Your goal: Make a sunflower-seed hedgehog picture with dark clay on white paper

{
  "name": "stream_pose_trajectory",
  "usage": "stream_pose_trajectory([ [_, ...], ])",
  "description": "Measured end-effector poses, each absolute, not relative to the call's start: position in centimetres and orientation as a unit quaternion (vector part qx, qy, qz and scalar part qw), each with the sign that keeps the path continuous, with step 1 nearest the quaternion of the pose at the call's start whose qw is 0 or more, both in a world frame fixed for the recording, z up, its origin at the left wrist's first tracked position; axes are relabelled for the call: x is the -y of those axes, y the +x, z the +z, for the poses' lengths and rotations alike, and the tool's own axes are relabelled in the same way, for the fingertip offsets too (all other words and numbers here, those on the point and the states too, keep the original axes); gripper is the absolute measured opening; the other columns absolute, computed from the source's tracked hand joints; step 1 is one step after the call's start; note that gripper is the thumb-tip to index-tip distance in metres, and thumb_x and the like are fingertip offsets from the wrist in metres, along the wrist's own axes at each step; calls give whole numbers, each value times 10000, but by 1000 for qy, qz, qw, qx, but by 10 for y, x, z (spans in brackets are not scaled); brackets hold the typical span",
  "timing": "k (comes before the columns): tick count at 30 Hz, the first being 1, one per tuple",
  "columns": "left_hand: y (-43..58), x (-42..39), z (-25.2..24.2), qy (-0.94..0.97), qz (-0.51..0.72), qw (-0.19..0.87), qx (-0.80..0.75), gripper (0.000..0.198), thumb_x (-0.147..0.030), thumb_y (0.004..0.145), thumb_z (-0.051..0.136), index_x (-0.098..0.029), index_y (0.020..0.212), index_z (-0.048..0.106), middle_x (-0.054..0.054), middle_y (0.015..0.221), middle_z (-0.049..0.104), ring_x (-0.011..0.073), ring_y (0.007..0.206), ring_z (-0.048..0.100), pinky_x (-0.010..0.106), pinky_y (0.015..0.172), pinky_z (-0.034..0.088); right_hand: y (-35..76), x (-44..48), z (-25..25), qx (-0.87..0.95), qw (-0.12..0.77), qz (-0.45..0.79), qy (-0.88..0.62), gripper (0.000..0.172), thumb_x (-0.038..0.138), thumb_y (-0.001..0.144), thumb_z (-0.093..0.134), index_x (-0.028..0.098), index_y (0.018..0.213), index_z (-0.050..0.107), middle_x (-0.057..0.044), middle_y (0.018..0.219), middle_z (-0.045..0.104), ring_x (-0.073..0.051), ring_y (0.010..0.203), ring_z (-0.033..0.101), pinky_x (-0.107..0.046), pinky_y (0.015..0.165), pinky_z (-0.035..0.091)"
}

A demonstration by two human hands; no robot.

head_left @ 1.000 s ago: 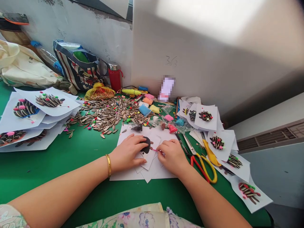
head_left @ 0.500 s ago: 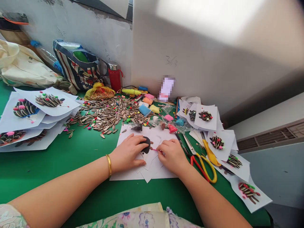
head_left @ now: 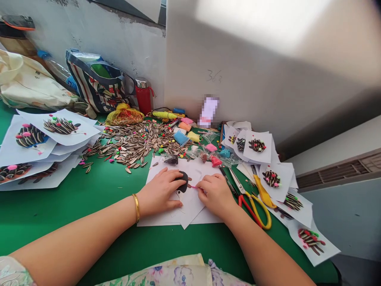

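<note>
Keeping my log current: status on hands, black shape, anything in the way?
Left hand on black shape, atop white paper. Right hand pinching thin pink piece near it. Scissors beside right hand, clear of black shape.

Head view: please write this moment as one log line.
left hand: touching black shape on paper; right hand: pinching pink stick; scissors: lying beside right hand; seeds: piled beyond paper

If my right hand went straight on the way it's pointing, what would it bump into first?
Your right hand, thin pink piece leading, would probably meet the brown stubs at the edge of the black shape first, with your left hand just beyond; the gap is hard to judge.
</note>
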State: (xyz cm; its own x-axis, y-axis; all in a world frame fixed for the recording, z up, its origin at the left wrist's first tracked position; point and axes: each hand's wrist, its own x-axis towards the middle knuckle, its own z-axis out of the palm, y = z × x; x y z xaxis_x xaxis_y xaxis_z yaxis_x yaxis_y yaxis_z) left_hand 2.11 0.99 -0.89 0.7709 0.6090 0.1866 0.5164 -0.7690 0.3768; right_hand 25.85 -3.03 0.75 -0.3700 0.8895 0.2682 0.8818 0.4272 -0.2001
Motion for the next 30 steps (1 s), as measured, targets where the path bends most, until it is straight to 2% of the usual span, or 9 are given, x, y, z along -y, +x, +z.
stream_pose_trajectory([
  [7, 22, -10, -8, 928, 146, 157, -304, 630, -463, 750, 748, -223, 1307, 581, 134, 1407, 519, 339, 1342, 433, 607, 1150, 254, 265, 25, 8, 809, 210, -24, -549, 171, 148, 851, 600, 243, 867, 740, -2, 809, 687, -141, 778, 589, -344, 882, 292],
  [20, 22, -10, -7, 927, 153, 162, -302, 620, -429, 740, 757, -228, 1302, 585, 135, 1389, 534, 350, 1327, 450, 615, 1147, 256, 263, 20, 0, 814, 168, -53, -553, 181, 139, 858, 611, 254, 876, 748, 1, 803, 663, -135, 760, 543, -352, 881, 250],
  [30, 22, -10, -6, 925, 159, 163, -303, 625, -429, 730, 768, -229, 1295, 590, 137, 1388, 534, 354, 1318, 461, 616, 1145, 262, 263, 20, 1, 811, 172, -52, -556, 187, 159, 879, 588, 254, 884, 749, -8, 816, 669, -144, 776, 549, -355, 881, 254],
])
